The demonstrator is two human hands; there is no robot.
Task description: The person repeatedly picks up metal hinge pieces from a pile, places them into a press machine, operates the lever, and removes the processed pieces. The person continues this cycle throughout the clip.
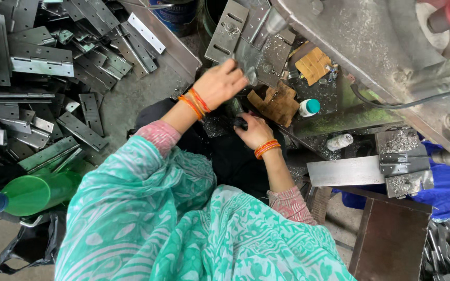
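So the left hand (221,83) is up at the bench, fingers curled round the near edge of a flat grey metal plate (246,61), looks like a hinge leaf; it's a closed grip, thumb and fingers pinching the piece where it sits against the slotted steel fixture (228,28) just beyond the knuckles; there's some motion blur there so I can't tell exactly how the fingertips sit. The right hand (253,131) is lower and nearer the body, wrapped shut round a small dark knob or handle (239,123) that pokes out on its thumb side; can't tell what that handle belongs to, it's mostly hidden by the palm. Both wrists have orange bangles (266,148). Between the two hands the surface is littered with metal shavings (215,124); just past the right hand there are torn bits of brown cardboard (278,102), and further out to that side a little white bottle with a teal cap (309,107). Way off to the left of the left hand there's a big heap of grey hinges (42,62) on the floor; closer to the left elbow lies a green plastic bottle (35,192) on its side. Out beyond the right forearm a flat steel bar (345,170) sticks out from a clamp block.
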